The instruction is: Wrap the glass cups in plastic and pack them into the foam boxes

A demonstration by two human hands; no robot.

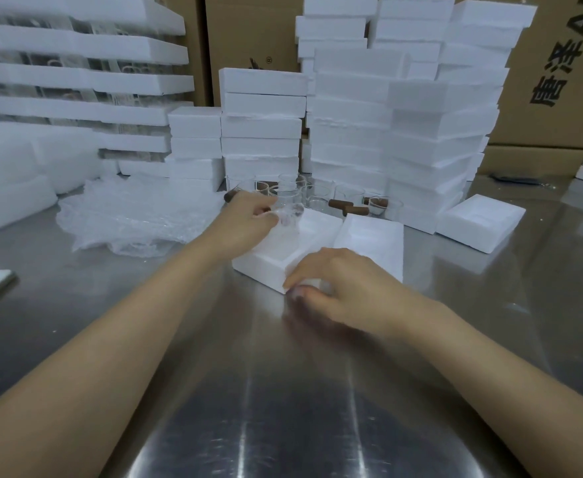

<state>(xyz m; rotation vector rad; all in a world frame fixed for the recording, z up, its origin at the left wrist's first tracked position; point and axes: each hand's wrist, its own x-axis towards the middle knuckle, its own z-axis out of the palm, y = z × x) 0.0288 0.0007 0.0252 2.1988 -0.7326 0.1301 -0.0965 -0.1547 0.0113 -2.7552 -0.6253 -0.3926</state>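
The left arm reaches forward, the left hand (248, 219) closing its grip round a clear plastic-wrapped glass cup (290, 215) over the open white foam box (266, 265) on the steel bench (283, 391). The right hand (335, 284) has its grip curled on the box's near corner.

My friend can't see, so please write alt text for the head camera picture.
The left hand holds a plastic-wrapped glass cup over an open foam box on a metal table; the right hand grips the box's near corner. Bare cups and stacked foam boxes stand behind.
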